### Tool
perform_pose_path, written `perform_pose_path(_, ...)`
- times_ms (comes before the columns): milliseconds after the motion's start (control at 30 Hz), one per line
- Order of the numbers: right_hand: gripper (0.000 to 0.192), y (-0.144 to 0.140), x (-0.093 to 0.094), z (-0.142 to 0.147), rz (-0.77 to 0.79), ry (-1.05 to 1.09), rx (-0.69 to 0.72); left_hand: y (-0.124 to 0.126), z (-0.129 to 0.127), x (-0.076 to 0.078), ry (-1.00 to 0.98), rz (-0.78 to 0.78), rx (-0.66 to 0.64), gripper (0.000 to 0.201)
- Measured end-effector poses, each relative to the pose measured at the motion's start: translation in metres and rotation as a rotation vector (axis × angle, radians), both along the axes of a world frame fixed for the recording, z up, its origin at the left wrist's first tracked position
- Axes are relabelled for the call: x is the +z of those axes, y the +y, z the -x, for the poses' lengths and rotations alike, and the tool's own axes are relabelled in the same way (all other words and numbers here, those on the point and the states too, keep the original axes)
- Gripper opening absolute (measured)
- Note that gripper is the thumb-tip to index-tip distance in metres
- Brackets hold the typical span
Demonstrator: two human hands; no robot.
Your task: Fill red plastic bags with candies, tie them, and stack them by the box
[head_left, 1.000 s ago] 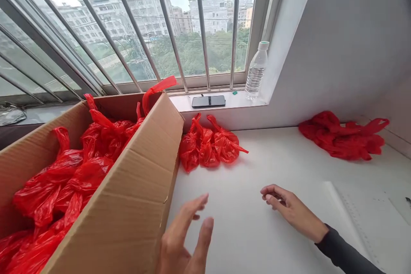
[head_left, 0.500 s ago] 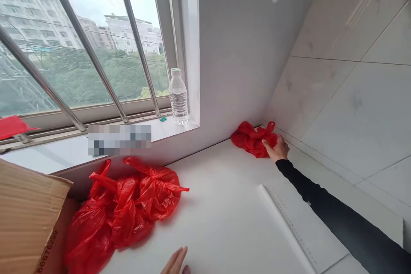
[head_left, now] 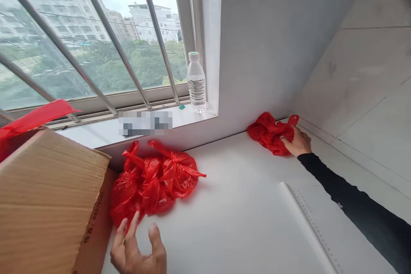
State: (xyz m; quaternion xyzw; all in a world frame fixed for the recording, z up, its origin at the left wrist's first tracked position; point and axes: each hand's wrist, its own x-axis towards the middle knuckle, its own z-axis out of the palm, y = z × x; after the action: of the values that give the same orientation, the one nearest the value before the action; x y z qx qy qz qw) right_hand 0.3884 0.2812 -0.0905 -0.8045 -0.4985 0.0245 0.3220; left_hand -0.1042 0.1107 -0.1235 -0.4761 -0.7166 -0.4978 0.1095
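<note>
My left hand (head_left: 139, 250) is open, its fingers spread and curved, just in front of a cluster of tied red plastic bags (head_left: 154, 180). Its fingertips overlap the nearest bag in view; I cannot tell whether they touch it. Far off in the corner, a crumpled red plastic bag (head_left: 268, 132) lies on the white surface. My right hand (head_left: 300, 141), in a black sleeve, is closed on the right side of that bag, thumb in front. The ends of its fingers are partly hidden behind the plastic.
At the left stands an open cardboard box (head_left: 48, 192) with red plastic over its top. A water bottle (head_left: 196, 85) stands on the windowsill (head_left: 93, 137), near a blurred-out item. A white rolled sheet (head_left: 308, 222) lies under my right arm. Metal bars (head_left: 157, 34) cross the window.
My left hand has come further into view, opening toward the tied bags. The view has shifted left, showing more of the box. My right hand stays at the corner bag.
</note>
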Motion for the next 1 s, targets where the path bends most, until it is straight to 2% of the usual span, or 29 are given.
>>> perform_pose_path(67,0.066,-0.007,0.001,0.020,-0.093,0.005,0.034,0.015,0.010,0.013,0.025,0.080,0.054,0.065)
perform_pose_path(100,0.064,-0.009,0.001,0.035,-0.126,0.015,0.111,0.023,0.015,0.013,0.036,0.126,0.066,0.068)
perform_pose_path(200,0.045,-0.020,-0.004,0.103,-0.124,0.068,0.503,0.043,0.025,-0.003,0.030,0.254,0.051,0.072)
perform_pose_path(300,0.028,-0.035,-0.012,0.190,-0.049,0.107,0.850,0.055,0.021,-0.020,0.013,0.329,-0.021,0.060)
perform_pose_path(400,0.033,-0.045,-0.021,0.263,-0.038,0.116,1.007,0.051,0.006,-0.021,0.006,0.306,-0.043,0.057)
perform_pose_path(500,0.043,-0.053,-0.030,0.298,0.009,0.117,1.044,0.028,-0.017,-0.010,-0.009,0.237,-0.053,0.057)
perform_pose_path(600,0.039,-0.077,-0.034,0.294,0.071,0.156,1.023,-0.005,-0.048,0.001,-0.076,0.221,-0.156,0.045)
perform_pose_path(667,0.035,-0.108,-0.030,0.277,0.114,0.202,1.014,-0.026,-0.071,0.005,-0.153,0.249,-0.238,0.042)
perform_pose_path(767,0.034,-0.171,-0.012,0.244,0.208,0.277,1.062,-0.052,-0.102,0.008,-0.264,0.309,-0.333,0.046)
perform_pose_path(833,0.034,-0.209,0.005,0.220,0.300,0.345,1.103,-0.069,-0.117,0.007,-0.322,0.353,-0.397,0.037)
perform_pose_path(933,0.029,-0.243,0.025,0.189,0.353,0.449,0.976,-0.095,-0.129,0.004,-0.381,0.406,-0.500,0.015)
perform_pose_path(1000,0.027,-0.251,0.027,0.172,0.263,0.422,0.873,-0.110,-0.134,0.003,-0.397,0.426,-0.549,0.014)
